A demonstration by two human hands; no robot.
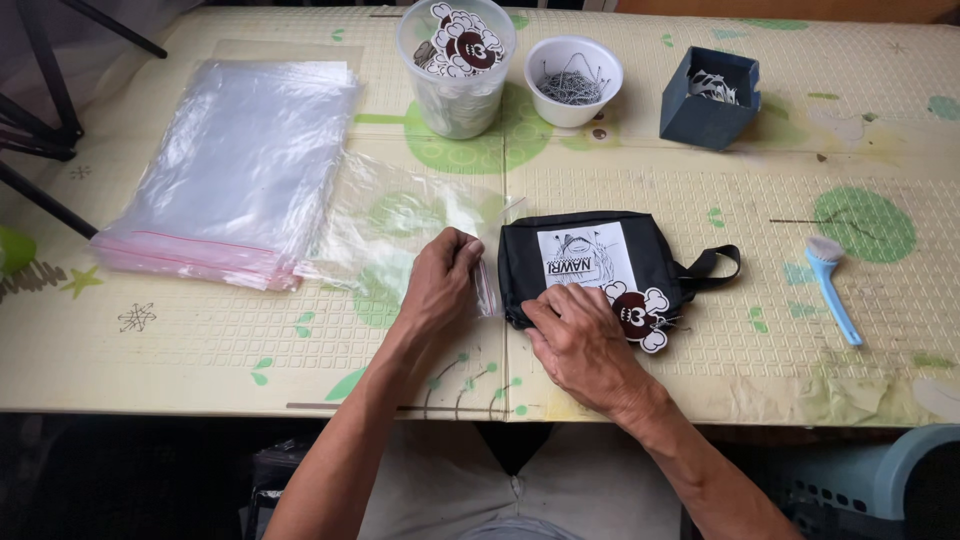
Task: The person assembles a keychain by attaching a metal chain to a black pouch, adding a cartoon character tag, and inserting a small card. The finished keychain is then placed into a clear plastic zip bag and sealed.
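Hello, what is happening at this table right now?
A person sits at a table covered with a patterned mat. The left hand grips the open end of a clear plastic bag. The right hand rests on a small black pouch with a tag, right beside the bag's opening. A stack of clear bags lies to the left.

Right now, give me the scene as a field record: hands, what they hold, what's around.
left hand: pinching the open edge of a clear plastic bag
right hand: pressing on a black pouch
pouch: flat on the mat, white label on top, skull-shaped tag attached
surface: patterned mat
left side: stack of clear zip bags
back: tub of tags, white cup of pins, dark blue box
right side: light blue brush
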